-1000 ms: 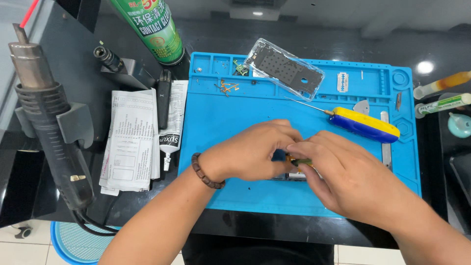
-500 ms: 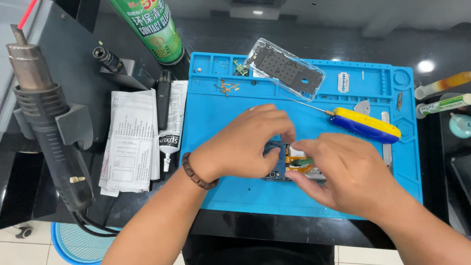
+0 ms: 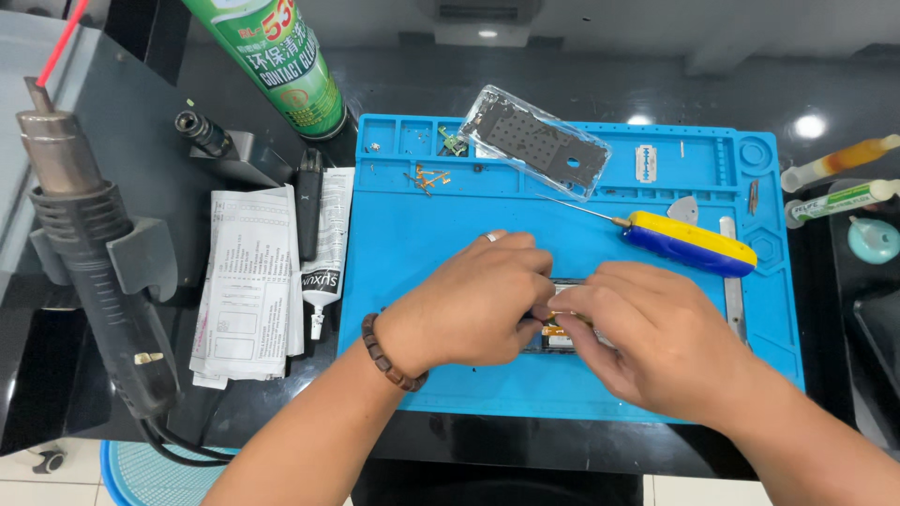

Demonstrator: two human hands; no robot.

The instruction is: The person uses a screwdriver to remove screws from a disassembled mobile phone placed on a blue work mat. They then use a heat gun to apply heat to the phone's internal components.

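Observation:
Both hands meet over the middle of a blue silicone work mat (image 3: 422,234). My left hand (image 3: 473,305), with a brown bead bracelet and a ring, and my right hand (image 3: 656,337) pinch a small opened phone (image 3: 555,330) lying flat on the mat. Only a sliver of its dark frame and orange flex parts shows between my fingers; the rest is hidden under my hands. A yellow and blue screwdriver (image 3: 689,244) lies on the mat just beyond my right hand.
A clear phone back cover (image 3: 539,142) rests at the mat's far edge, near small screws (image 3: 427,176) and a razor blade (image 3: 646,162). A hot air gun (image 3: 89,253), a green spray can (image 3: 277,61), folded papers (image 3: 246,281) and a glue tube (image 3: 323,262) sit left. Syringes (image 3: 834,178) lie right.
My hands opened briefly half a second ago, showing the phone's blue edge, then closed together over it again. The other objects have not moved.

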